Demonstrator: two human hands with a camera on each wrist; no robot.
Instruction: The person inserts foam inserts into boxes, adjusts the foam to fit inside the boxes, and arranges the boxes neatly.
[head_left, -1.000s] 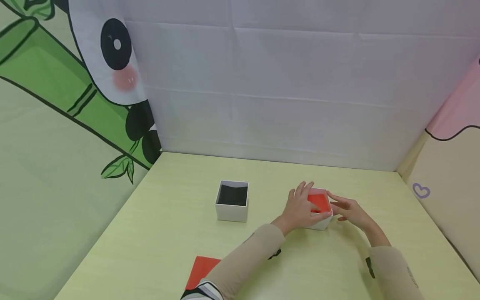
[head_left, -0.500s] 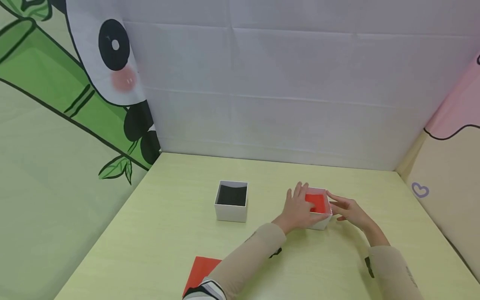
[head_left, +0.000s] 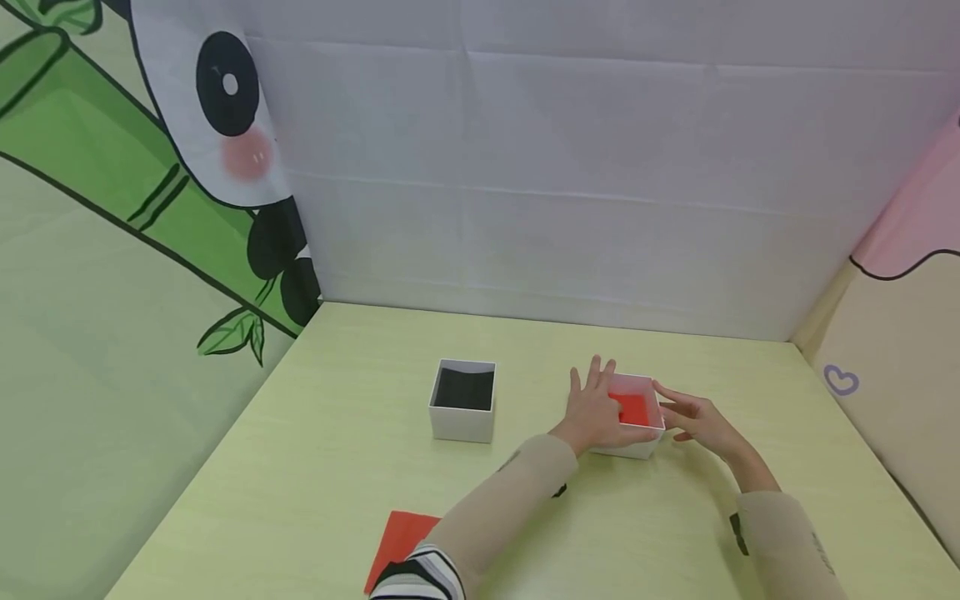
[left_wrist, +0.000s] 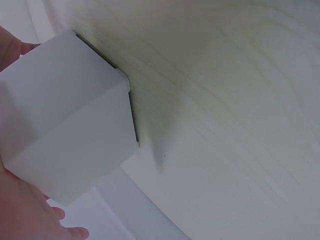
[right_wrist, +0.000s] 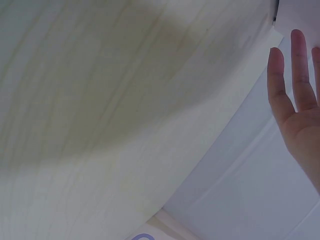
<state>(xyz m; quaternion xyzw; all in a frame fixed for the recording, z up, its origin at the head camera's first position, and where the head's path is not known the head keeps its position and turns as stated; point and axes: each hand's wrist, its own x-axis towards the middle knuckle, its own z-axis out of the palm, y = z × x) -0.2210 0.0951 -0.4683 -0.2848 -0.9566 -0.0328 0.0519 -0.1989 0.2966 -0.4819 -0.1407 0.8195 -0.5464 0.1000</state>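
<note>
A small white open-topped box stands on the table between my hands, with a flat red piece inside, partly covered by the left hand. My left hand lies over the box's left side, one fingertip pressing the red piece and the other fingers spread outward. At the right wall rests my right hand, its fingers extended to the rim and side. The left wrist view shows the box's outer walls close up. In the right wrist view, extended fingers reach toward a box corner.
To the left stands a second white box with a black piece inside. A red sheet lies near the front of the table, partly under the left sleeve. A white cloth backdrop rises behind the table.
The left hand has shifted slightly left across the box, and the red piece now appears lower inside it, showing more of the inner wall. The right hand stays in place.
</note>
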